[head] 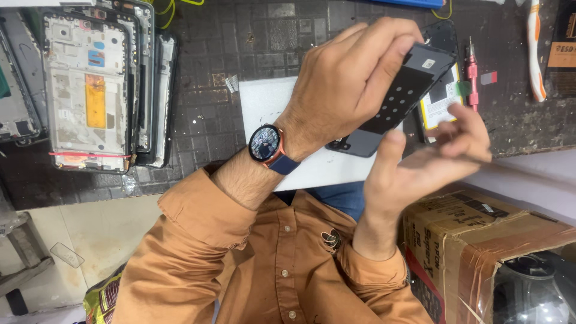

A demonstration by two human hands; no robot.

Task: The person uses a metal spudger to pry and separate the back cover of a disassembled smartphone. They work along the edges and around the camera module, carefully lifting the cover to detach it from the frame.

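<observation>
This was a phone repair workshop. A dark, scuffed work mat (252,42) covered the bench, worn and dusty from use. At its left edge lay a stack of stripped phone frames (90,90), their inner metal plates and yellow adhesive strips exposed. Near the right side rested an opened phone with its battery (441,102) showing, a small pink-handled screwdriver (473,75) beside it, and an orange and white toothbrush (536,54) of the kind used for cleaning parts. A taped cardboard box (480,240) stood below the bench, near a rough concrete floor (90,234).
</observation>
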